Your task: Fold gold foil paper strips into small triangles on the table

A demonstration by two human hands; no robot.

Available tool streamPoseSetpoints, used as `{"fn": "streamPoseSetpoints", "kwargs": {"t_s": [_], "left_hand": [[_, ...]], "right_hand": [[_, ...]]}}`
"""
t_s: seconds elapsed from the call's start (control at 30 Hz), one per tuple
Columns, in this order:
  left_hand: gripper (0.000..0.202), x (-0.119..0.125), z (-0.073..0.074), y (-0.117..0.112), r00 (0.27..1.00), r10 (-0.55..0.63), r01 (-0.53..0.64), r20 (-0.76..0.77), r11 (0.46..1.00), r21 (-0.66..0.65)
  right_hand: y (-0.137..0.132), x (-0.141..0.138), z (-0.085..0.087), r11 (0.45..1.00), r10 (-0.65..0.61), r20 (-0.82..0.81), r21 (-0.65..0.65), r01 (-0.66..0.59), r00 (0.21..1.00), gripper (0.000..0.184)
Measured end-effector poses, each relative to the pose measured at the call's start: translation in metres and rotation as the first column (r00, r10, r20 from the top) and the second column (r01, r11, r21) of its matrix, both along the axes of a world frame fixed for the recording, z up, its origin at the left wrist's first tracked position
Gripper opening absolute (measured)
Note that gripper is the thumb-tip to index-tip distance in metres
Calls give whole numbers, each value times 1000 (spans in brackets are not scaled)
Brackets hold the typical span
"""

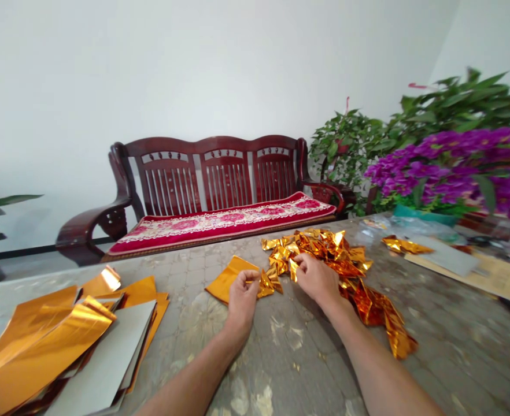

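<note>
My left hand [243, 293] is closed in a pinch over a flat gold foil sheet [229, 276]. Against its fingertips lies a small folded gold foil piece [268, 284]; whether the fingers grip it I cannot tell. To the right, my right hand [318, 278] pinches another folded gold foil piece [294, 270] between thumb and forefinger. Just beyond it spreads a heap of folded shiny gold foil pieces [324, 242], with a trail of them [385, 315] running past my right forearm toward me.
At the left lies a loose stack of gold and grey-backed foil sheets [42, 346]. A cardboard piece [493, 280], clear plastic wrapping [370, 228] and purple flowers [450, 167] occupy the right side. Behind the table [276, 370] stands a wooden bench [224, 179] with a red cushion.
</note>
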State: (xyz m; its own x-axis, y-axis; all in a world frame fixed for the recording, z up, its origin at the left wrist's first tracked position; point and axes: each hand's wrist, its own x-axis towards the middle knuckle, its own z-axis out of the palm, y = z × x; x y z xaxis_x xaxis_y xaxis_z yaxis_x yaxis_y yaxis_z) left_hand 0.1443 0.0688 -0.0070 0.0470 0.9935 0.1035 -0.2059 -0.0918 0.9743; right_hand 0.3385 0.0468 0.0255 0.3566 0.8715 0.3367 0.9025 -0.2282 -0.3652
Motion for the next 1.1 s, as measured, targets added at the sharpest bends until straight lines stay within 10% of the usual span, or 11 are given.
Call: {"fn": "streamPoseSetpoints", "kwargs": {"t_s": [0.37,1.1], "left_hand": [[43,0,11,0,970,-118,142,214,984,-104],[45,-2,21,-5,964,-150,174,218,980,-96]], "right_hand": [[-1,-40,17,813,581,-548,351,-465,602,27],[-12,-54,24,864,481,-196,274,-423,855,23]]}}
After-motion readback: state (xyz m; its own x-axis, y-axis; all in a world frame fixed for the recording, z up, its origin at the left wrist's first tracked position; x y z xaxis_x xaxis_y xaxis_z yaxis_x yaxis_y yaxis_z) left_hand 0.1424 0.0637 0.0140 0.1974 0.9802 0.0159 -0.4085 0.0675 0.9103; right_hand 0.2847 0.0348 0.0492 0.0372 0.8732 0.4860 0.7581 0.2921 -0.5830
